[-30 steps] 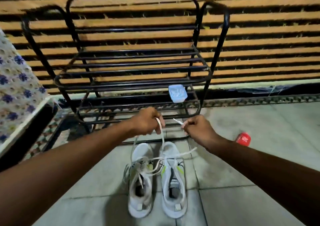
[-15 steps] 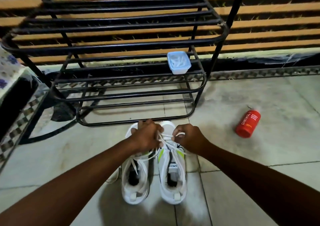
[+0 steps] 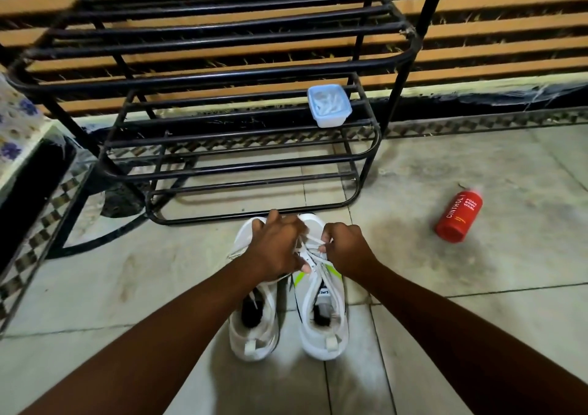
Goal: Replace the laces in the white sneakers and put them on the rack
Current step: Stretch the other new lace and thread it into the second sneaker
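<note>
Two white sneakers stand side by side on the tiled floor, toes toward the black metal rack [image 3: 254,169]. The left sneaker [image 3: 254,322] has loose laces. The right sneaker [image 3: 324,306] has a green stripe and a white lace [image 3: 313,249] across its front. My left hand [image 3: 280,249] lies over the toe area between both shoes, fingers curled round the lace. My right hand [image 3: 345,249] pinches the lace on the right sneaker's far side. Both hands hide the front eyelets.
A small clear lidded box [image 3: 329,105] sits on the rack's middle shelf at its right end. A red body-wash bottle [image 3: 459,217] lies on the floor to the right. A flowered cloth [image 3: 16,121] covers furniture at the left edge. A striped wall stands behind the rack.
Both hands came down from in front of the rack, where they held the lace ends up, onto the front of the right sneaker. The view dropped closer to the shoes.
</note>
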